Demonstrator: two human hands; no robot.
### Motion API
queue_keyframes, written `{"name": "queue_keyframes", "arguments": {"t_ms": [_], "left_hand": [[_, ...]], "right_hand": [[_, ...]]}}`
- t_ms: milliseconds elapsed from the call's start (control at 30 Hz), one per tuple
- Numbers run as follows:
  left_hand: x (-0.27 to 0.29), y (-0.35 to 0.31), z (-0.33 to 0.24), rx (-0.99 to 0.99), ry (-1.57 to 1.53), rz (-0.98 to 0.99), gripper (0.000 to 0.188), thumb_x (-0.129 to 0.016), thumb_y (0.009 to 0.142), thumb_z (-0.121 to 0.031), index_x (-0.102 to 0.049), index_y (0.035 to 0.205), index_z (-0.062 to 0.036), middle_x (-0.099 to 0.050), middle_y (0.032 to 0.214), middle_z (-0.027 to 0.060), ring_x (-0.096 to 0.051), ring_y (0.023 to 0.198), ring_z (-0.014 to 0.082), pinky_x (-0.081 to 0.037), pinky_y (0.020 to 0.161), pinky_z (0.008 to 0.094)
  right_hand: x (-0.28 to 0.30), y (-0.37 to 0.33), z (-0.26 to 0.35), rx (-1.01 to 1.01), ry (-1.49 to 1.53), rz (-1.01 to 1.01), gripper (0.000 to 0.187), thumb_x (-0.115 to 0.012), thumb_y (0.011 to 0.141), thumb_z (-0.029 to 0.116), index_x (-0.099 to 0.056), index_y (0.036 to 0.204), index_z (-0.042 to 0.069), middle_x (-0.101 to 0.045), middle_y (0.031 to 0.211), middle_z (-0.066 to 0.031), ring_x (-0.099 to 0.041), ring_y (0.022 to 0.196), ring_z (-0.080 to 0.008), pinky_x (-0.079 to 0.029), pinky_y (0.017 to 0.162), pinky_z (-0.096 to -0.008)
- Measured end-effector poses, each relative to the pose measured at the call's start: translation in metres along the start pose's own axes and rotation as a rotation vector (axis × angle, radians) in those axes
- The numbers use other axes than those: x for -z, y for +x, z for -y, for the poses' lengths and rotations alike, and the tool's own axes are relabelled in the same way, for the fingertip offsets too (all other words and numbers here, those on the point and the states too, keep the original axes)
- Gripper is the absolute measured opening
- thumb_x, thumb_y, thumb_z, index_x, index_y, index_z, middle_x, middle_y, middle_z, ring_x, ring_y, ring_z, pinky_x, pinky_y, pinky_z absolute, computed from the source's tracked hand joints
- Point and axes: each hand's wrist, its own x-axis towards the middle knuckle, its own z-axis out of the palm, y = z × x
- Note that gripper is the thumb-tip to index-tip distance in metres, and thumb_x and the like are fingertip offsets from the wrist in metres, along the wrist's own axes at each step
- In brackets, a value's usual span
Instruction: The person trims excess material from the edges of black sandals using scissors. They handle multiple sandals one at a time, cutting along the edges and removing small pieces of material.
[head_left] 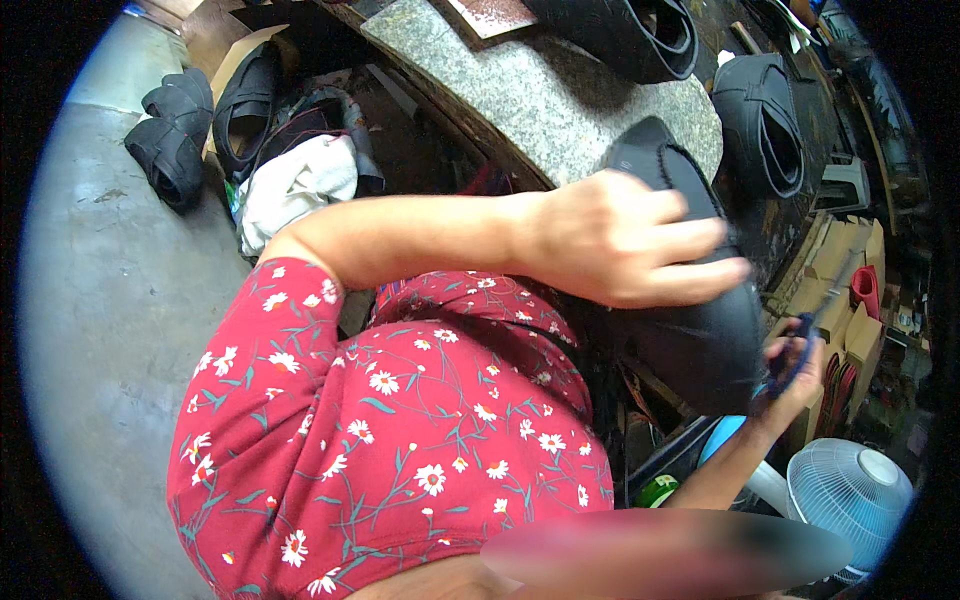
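In front of me, my left hand [640,245] grips a black shoe [695,345] with a stitched seam along its edge. Its fingers lie across the shoe and are slightly blurred. The shoe is tilted, one end over a speckled grey stone slab [550,90], the other toward my right hand. My right hand [797,372] is closed around the dark blue handles of a pair of scissors [800,345]. Their blades point up and away from me, to the right of the shoe. How far the blades are apart is too blurred to tell.
More black shoes stand on the slab [655,40] and the dark bench beside it [760,125]. Several others [170,140] are at the left, near a white cloth [298,185]. Cardboard boxes [835,260] and a blue-white fan [850,490] are at the right.
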Motion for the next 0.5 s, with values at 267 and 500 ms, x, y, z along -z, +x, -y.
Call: {"name": "queue_keyframes", "arguments": {"t_ms": [267,500], "left_hand": [[0.026,0.102,0.030,0.570,-0.360,0.332,0.033,-0.065,0.082,-0.007,-0.056,0.110,0.0059,-0.070,0.080,0.0270,-0.073,0.083,0.0407,-0.058,0.070,0.0488],[-0.002,0.033,0.052,0.876,-0.074,0.796,0.021,-0.055,0.089,-0.008,-0.056,0.109,0.0014,-0.061,0.086,0.0201,-0.066,0.086,0.0374,-0.054,0.076,0.0427]], "right_hand": [[0.020,-0.009,0.027,0.325,0.085,-0.261,0.047,-0.064,0.098,0.029,-0.057,0.131,-0.003,-0.065,0.124,-0.0151,-0.064,0.095,-0.0222,-0.053,0.081,-0.0322],[-0.042,-0.027,0.017,0.143,-0.611,0.136,0.035,-0.074,0.084,0.013,-0.069,0.116,0.000,-0.073,0.097,-0.0148,-0.068,0.075,-0.0201,-0.054,0.068,-0.0336]]}}
